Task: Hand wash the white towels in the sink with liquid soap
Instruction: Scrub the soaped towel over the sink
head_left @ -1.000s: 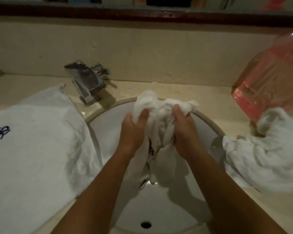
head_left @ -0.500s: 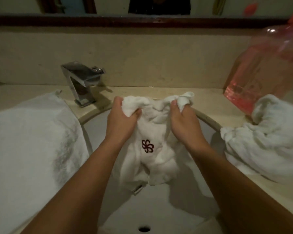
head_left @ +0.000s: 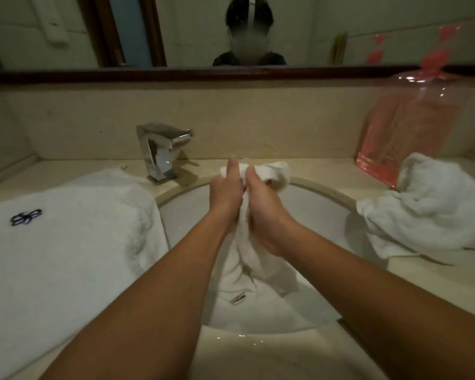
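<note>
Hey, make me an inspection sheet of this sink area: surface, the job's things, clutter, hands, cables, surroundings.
Surface: beige counter around a white sink; a few wet glints near the counter's front edge.
Job's things: washed towel bunched above the basin; flat towel with a dark blue emblem on the counter at left; crumpled towel at right; pink bottle, likely the soap, behind it.
Clutter: nothing seen.
Hands: left hand and right hand grip the washed towel, pressed close together.
Cables: nothing seen.
Surroundings: chrome faucet, no running water visible; mirror above the backsplash.
</note>
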